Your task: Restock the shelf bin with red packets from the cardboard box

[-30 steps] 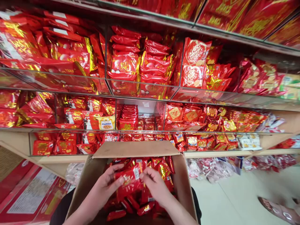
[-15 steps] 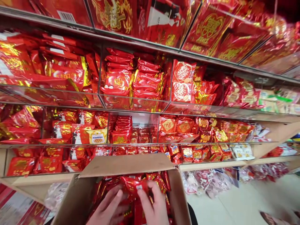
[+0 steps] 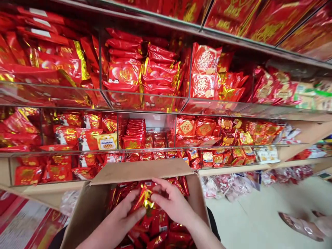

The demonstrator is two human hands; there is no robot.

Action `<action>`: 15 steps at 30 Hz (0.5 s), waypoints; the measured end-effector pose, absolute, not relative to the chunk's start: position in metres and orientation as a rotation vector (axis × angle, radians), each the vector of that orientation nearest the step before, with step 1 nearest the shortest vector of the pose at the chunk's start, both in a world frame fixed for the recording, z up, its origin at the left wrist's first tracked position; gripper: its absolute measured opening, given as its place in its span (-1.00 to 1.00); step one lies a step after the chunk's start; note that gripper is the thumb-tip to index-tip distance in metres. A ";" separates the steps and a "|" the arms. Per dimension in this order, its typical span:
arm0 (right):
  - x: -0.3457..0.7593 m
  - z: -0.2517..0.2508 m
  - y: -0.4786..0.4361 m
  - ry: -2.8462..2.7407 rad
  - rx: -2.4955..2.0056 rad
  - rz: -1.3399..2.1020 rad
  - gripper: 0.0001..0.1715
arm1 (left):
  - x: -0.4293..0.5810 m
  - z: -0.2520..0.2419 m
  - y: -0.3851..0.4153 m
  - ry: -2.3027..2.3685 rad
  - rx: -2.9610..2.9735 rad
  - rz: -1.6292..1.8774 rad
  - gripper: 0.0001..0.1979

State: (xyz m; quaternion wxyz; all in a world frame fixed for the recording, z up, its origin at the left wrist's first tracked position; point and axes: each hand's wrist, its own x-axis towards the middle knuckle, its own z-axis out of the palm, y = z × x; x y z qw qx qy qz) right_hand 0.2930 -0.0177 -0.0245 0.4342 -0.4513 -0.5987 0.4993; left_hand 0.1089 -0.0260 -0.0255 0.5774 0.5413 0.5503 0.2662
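Note:
An open cardboard box (image 3: 85,211) sits right in front of me, filled with several red and gold foil snack packets (image 3: 160,224). Over the box, both my hands pinch one red packet with a gold end (image 3: 144,200). My left hand (image 3: 124,216) grips it from the left with the thumb on top. My right hand (image 3: 172,202) holds its right side, fingers curled. The box's far flap (image 3: 141,170) stands open toward the shelves.
Glass-fronted shelves (image 3: 155,107) packed with red and gold packets fill the wall ahead, with a half-empty compartment (image 3: 153,128) at the middle. Red cartons (image 3: 23,224) lie at lower left. Another person's sandalled foot (image 3: 301,226) stands on the pale floor at right.
The hands gathered packets low in the box, then lifted one up between them. The camera tipped up toward the shelves and came back down.

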 end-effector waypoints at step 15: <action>0.273 -0.024 -0.019 -0.878 -0.930 1.447 -0.56 | 0.115 -0.024 -0.024 1.191 1.037 1.081 -0.39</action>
